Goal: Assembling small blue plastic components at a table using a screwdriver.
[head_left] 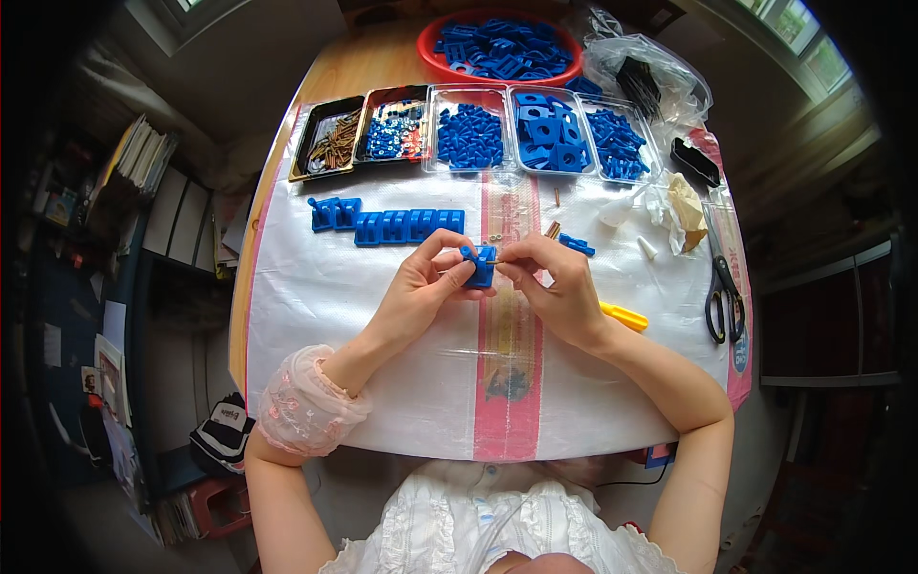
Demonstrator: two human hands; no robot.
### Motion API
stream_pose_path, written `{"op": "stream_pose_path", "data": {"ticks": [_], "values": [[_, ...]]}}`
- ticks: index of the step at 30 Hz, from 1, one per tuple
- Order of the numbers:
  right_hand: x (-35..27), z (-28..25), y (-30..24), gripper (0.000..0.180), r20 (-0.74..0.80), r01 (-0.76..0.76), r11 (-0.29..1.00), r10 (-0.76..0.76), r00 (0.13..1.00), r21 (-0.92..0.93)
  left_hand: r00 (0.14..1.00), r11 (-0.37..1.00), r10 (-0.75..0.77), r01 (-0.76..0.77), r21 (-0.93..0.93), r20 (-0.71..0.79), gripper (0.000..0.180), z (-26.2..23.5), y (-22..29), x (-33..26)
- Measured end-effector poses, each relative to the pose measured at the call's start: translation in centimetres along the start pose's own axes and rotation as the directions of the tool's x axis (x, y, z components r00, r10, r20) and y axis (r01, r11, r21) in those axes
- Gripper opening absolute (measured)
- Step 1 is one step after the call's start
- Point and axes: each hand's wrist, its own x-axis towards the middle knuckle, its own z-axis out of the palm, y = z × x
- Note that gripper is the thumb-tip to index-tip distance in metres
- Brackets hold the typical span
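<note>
Over the middle of the table, my left hand (427, 275) is closed around a small blue plastic bracket (481, 275), thumb and fingers on its sides. My right hand (555, 285) pinches a thin brass-coloured pin (491, 261) against the bracket; how far it sits inside I cannot tell. Just beyond the right knuckles are a few brass-coloured pins (553, 230), and beside them loose blue plastic pieces (576, 245). Farther left stands a row of similar blue brackets (409, 227). Two tiny light rings (494, 237) lie just beyond the held bracket.
Across the back, trays hold brass-coloured screws (335, 143), small hardware (394, 134) and blue parts (470, 137). Behind them stands a red basin (427, 65) of blue pieces. A yellow handle (624, 317) lies by my right wrist; black scissors (725, 298) rest near the right edge.
</note>
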Motion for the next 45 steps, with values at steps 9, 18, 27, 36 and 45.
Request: {"op": "stream_pose_path", "data": {"ticks": [9, 18, 27, 36, 45], "values": [[-0.2, 0.3, -0.3, 0.01, 0.042, 0.076, 0.995, -0.073, 0.996, -0.071, 0.999, 0.999, -0.015, 0.017, 0.047, -0.03, 0.011, -0.7, -0.6, 0.1], [-0.4, 0.3, -0.1, 0.009, 0.059, 0.092, 0.987, -0.085, 0.995, -0.133, 0.999, 0.998, -0.036, 0.037, 0.043, -0.026, 0.009, -0.5, -0.2, 0.1], [0.0, 0.1, -0.1, 0.011, 0.156, -0.379, 0.886, 0.348, 0.924, 0.266, 0.998, 0.998, -0.049, 0.048, -0.038, -0.043, 0.016, -0.2, 0.1, 0.2], [0.1, 0.1, 0.0, 0.011, 0.189, -0.417, 0.861, 0.376, 0.907, 0.291, 0.991, 0.993, -0.112, 0.109, -0.048, -0.069, 0.021, -0.2, 0.7, -0.1], [0.0, 0.2, 0.3, 0.011, 0.187, -0.408, 0.865, 0.367, 0.911, 0.291, 0.98, 0.981, -0.188, 0.184, -0.066, -0.067, 0.023, -0.5, 1.1, -0.1]]}}
